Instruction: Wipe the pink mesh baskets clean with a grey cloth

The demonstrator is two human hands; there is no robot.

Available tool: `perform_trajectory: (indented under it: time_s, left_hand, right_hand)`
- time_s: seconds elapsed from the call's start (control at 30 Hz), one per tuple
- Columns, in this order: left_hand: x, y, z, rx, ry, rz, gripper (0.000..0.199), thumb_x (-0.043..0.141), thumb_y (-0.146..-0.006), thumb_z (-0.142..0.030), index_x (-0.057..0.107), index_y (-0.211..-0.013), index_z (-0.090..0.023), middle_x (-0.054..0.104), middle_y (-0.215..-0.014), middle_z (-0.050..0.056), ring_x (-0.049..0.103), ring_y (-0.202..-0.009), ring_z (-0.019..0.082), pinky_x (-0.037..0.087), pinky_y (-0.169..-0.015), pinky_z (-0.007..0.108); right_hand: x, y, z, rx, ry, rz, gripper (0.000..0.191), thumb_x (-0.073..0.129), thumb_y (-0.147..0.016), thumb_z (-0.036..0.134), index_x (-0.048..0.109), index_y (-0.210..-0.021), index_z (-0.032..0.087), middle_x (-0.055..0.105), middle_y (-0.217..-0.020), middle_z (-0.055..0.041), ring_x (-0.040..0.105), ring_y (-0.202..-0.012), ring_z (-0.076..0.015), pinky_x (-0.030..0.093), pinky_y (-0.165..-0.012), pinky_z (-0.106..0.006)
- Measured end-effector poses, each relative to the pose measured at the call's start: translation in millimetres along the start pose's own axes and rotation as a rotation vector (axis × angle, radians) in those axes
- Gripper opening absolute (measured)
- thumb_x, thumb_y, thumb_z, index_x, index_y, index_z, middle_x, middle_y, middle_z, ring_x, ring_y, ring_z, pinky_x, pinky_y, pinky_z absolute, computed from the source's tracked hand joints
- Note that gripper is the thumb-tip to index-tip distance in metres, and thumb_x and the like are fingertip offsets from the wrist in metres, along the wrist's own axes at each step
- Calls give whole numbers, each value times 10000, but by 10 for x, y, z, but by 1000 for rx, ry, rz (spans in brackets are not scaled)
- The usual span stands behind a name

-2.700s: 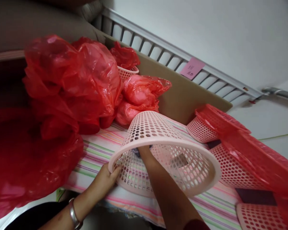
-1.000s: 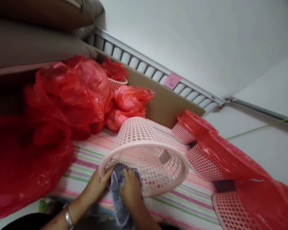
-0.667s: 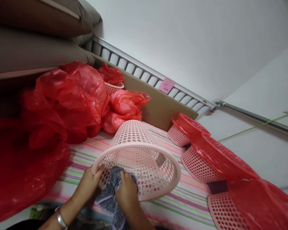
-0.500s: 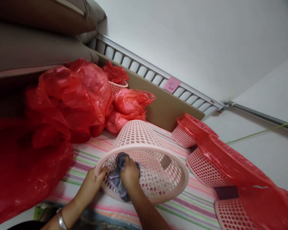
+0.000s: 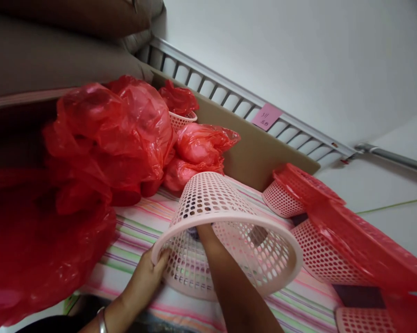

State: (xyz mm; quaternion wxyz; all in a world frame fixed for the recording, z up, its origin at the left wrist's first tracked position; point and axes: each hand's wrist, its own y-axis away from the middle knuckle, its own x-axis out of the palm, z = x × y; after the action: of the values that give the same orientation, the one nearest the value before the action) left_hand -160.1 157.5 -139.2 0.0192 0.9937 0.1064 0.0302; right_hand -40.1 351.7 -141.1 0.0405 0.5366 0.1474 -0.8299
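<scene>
Perforated pink plastic basket [image 5: 215, 196]: tipped sideways on striped cloth [image 5: 134, 231], mouth towards the person, apparently for easy reach. Left hand [image 5: 149, 274]: grip clamped on the rim, presumably for steadiness. Right hand [image 5: 204, 229]: inside, at a bluish-grey rag [image 5: 193, 232]; grip hidden, cannot tell.

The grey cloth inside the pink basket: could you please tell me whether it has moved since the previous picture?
Yes: the grey cloth has gone deeper into the pink basket, toward the tan board behind.
</scene>
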Motion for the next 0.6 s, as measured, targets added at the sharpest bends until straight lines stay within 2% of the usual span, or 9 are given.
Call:
perform_trajectory:
  time_s: [0.1,0.17,0.3,0.4,0.47,0.53,0.6]
  left_hand:
    - [19,2,36,11,11,-30,340,511,-802,-354,665,-1027,-150,742,-766,56,645,-958,271,497,-858,335]
    - [26,3,51,10,9,-37,309,517,-795,-358,684,-949,-149,733,-724,52,645,-954,278,498,-853,338]
    - [27,12,37,14,34,-32,293,508,-804,-381,685,-826,-149,723,-694,54,658,-909,286,509,-821,345]
    - [23,40,8,10,56,-32,319,504,-806,-406,684,-862,-149,729,-685,51,674,-853,282,526,-775,343]
    - [35,82,6,8,67,-36,332,510,-801,-420,687,-880,-150,736,-692,53,674,-865,285,528,-786,350]
    - [78,141,39,8,74,-36,328,529,-790,-427,692,-878,-156,747,-724,57,667,-908,285,517,-835,360]
    - [155,201,110,16,109,-21,333,551,-783,-426,689,-936,-166,760,-845,67,647,-987,281,485,-913,373]
  right_hand:
    - [-84,155,52,6,57,13,358,417,-854,260,567,-1173,196,615,-1178,-90,512,-1158,-229,393,-960,-350]
    - [-129,380,102,22,103,31,373,452,-820,217,567,-1170,158,616,-1163,-133,543,-1120,-255,412,-931,-363]
    - [-192,1051,215,41,200,62,422,464,-765,145,557,-1171,82,644,-1059,-183,610,-1000,-272,451,-872,-369]
    - [-245,1561,241,24,280,125,499,501,-727,135,535,-1223,104,601,-1174,-174,564,-1095,-269,421,-940,-356]
    - [-295,1805,199,14,309,180,557,539,-684,126,532,-1241,136,570,-1240,-156,531,-1150,-268,400,-975,-353]
    - [-351,1929,121,22,319,219,594,553,-660,113,526,-1252,143,558,-1264,-143,515,-1174,-260,390,-993,-343]
    - [-392,1921,45,57,321,216,612,546,-663,112,504,-1273,120,548,-1278,-144,504,-1189,-252,385,-1000,-327]
